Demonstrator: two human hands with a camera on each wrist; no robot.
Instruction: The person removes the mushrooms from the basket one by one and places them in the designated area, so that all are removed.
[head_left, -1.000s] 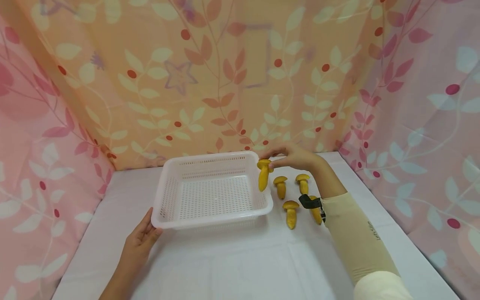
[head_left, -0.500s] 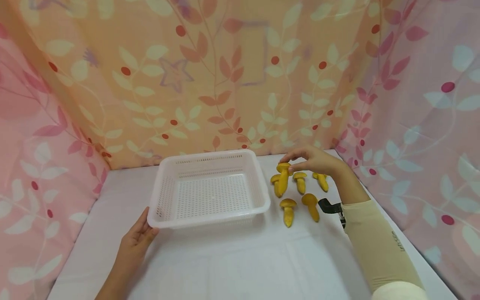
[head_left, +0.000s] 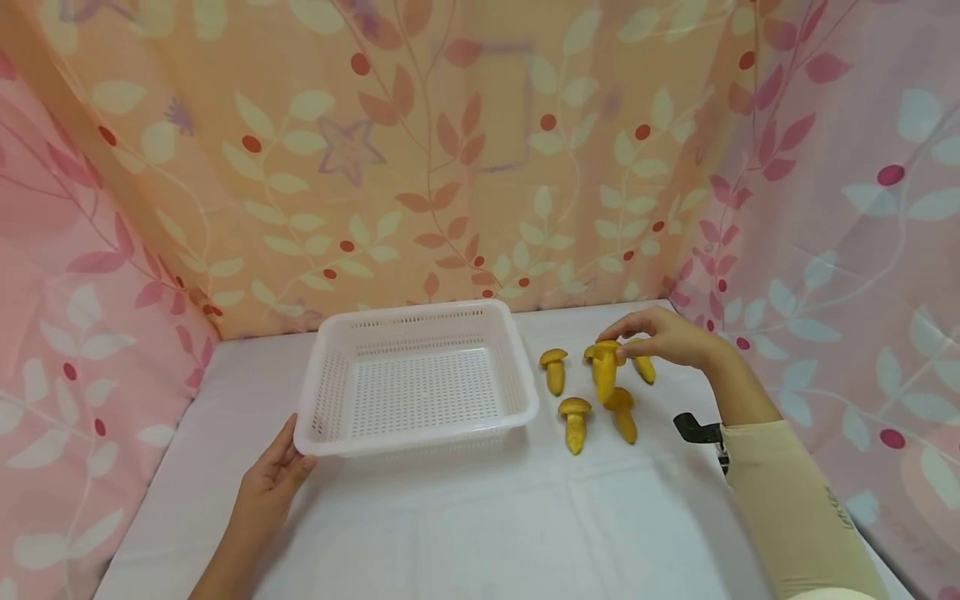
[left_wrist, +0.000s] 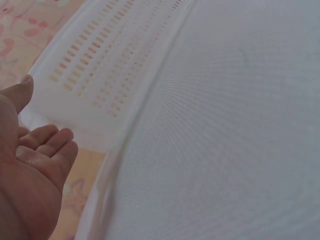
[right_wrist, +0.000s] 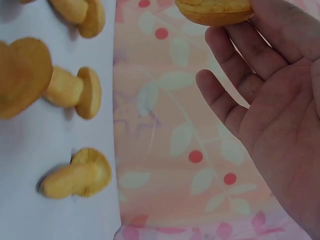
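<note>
My right hand [head_left: 660, 337] pinches a yellow mushroom [head_left: 605, 379] by its cap, stem hanging down, over the group of mushrooms. In the right wrist view only part of the held mushroom's cap [right_wrist: 215, 14] shows at the top edge. On the cloth around it lie several more yellow mushrooms, among them one by the basket [head_left: 555, 375], one nearer the front [head_left: 575, 427] and one at the right [head_left: 645, 368]; another is mostly hidden behind the held one. At the white perforated plastic basket [head_left: 420, 437], my left hand [head_left: 268, 479] grips the front left corner.
A white cloth [head_left: 450, 533] covers the table. Patterned curtains [head_left: 420, 167] rise at the back and both sides, close behind the basket. Between the basket and the right curtain [head_left: 847, 250] is the group of mushrooms.
My right hand has carried the mushroom from above the basket's right rim rightward to over the other mushrooms. The left hand stays at the basket's corner.
</note>
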